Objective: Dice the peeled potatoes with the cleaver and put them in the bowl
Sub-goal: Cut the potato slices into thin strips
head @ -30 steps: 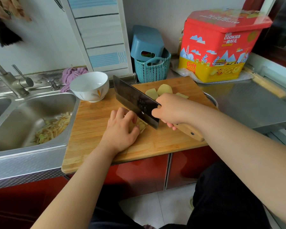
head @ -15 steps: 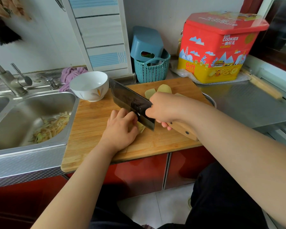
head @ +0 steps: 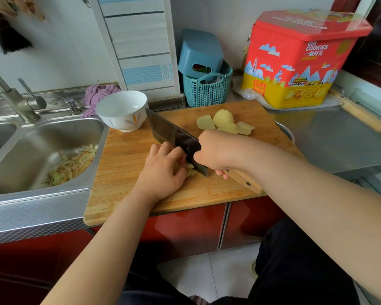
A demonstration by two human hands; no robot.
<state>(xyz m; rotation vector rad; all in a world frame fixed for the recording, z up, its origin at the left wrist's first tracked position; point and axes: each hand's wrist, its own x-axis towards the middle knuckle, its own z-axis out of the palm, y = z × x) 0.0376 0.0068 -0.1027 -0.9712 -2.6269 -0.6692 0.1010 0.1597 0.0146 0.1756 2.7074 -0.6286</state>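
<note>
My right hand (head: 216, 150) wraps its grip around the cleaver (head: 176, 137) handle, blade edge down on the cutting board (head: 123, 168). My left hand (head: 163, 170) curls over the potato piece (head: 190, 170) against the blade, mostly hiding it. More peeled potato slices (head: 224, 123) lie at the board's far side. The white bowl (head: 121, 110) stands at the far left corner.

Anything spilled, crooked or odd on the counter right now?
One thing: the wooden cutting board overhangs the counter's front edge and partly the sink rim. Potato peelings lie in the sink basin. Nothing looks spilled.
</note>
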